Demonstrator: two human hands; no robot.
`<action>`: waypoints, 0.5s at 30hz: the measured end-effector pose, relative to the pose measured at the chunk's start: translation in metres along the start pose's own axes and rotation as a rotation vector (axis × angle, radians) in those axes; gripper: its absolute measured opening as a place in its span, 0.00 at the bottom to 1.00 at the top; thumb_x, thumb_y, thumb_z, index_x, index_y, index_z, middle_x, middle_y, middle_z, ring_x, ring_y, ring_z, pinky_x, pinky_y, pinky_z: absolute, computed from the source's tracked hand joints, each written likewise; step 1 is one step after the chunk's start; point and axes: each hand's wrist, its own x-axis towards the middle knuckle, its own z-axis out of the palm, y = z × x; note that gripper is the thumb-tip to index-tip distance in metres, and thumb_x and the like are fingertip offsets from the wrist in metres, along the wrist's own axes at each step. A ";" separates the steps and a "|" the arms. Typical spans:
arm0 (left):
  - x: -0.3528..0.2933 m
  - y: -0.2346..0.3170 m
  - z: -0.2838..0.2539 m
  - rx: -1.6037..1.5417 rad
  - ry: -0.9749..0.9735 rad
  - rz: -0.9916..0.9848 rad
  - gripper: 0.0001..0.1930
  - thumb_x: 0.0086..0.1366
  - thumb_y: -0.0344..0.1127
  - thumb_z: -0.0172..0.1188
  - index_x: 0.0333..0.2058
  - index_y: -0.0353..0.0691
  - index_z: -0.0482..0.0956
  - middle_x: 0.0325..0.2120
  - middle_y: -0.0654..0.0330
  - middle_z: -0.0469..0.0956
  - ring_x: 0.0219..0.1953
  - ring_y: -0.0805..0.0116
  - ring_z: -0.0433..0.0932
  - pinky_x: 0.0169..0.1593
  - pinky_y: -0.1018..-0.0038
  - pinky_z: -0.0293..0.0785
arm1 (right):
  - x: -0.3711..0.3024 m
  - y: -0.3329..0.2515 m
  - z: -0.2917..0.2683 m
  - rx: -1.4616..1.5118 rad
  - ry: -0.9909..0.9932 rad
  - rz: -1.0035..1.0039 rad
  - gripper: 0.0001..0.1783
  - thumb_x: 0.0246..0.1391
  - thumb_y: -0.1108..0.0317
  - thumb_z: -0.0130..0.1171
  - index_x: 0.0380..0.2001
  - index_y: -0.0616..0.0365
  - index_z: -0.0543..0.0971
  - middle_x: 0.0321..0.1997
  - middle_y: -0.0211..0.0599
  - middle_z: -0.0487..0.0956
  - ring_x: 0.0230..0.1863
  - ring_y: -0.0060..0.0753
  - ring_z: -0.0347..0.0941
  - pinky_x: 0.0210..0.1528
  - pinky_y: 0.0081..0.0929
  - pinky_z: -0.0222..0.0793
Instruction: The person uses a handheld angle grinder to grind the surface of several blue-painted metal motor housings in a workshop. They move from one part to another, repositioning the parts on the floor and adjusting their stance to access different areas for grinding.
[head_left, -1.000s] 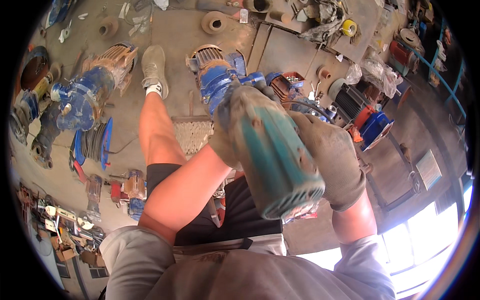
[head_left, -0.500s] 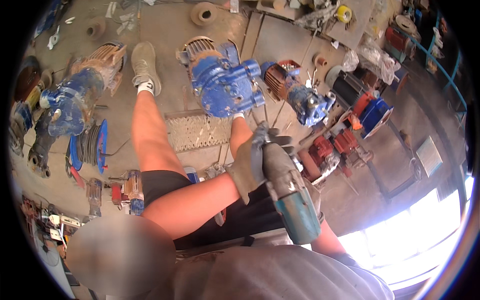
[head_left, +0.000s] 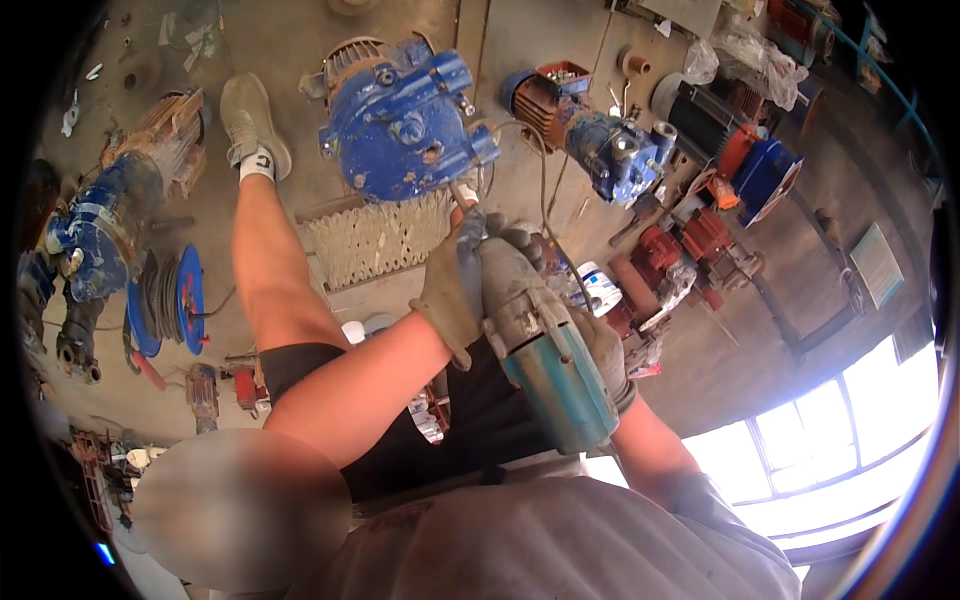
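A hand-held power tool (head_left: 560,385) with a teal housing and grey front slants across my lap, its front pointing away from me. My left hand (head_left: 455,285), in a grey work glove, is closed round the tool's front end. My right hand (head_left: 612,362), also gloved, grips its right side near the back; the tool hides part of those fingers. Just beyond the front end stands a worn blue gear motor (head_left: 400,130) on the floor between my feet. A thin rod shows between tool and gear motor; whether it touches the casing I cannot tell.
A second blue gear motor (head_left: 625,155) lies to the right, near a black motor (head_left: 690,115) and red motors (head_left: 655,255). On the left are another gear motor (head_left: 105,230) and a blue cable reel (head_left: 190,300). A loose cable (head_left: 545,190) loops beside the tool. Perforated plate (head_left: 370,240) lies underfoot.
The whole view has shifted, with the floor items mostly sliding left and up. Tool and both hands have moved left and forward. More of my right hand and a looping cable now show.
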 end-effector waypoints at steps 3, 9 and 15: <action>0.004 -0.005 -0.005 -0.046 -0.065 -0.005 0.15 0.80 0.49 0.52 0.43 0.44 0.76 0.33 0.55 0.82 0.38 0.49 0.82 0.48 0.51 0.82 | 0.008 -0.006 -0.012 -0.026 -0.048 0.021 0.36 0.55 0.44 0.65 0.56 0.65 0.80 0.54 0.56 0.81 0.51 0.60 0.81 0.55 0.47 0.77; 0.012 -0.003 -0.014 -0.144 -0.195 0.042 0.16 0.80 0.50 0.50 0.40 0.46 0.77 0.31 0.62 0.81 0.38 0.55 0.84 0.48 0.55 0.84 | 0.046 -0.072 -0.069 -0.476 -0.216 -0.066 0.30 0.52 0.63 0.65 0.60 0.58 0.79 0.48 0.47 0.82 0.48 0.53 0.81 0.50 0.46 0.75; 0.017 0.004 -0.014 -0.197 -0.273 0.010 0.18 0.82 0.52 0.47 0.39 0.45 0.76 0.30 0.63 0.79 0.38 0.55 0.85 0.46 0.54 0.86 | 0.051 -0.080 -0.070 -0.444 -0.227 -0.018 0.34 0.50 0.67 0.63 0.64 0.57 0.75 0.48 0.49 0.82 0.47 0.53 0.82 0.50 0.47 0.76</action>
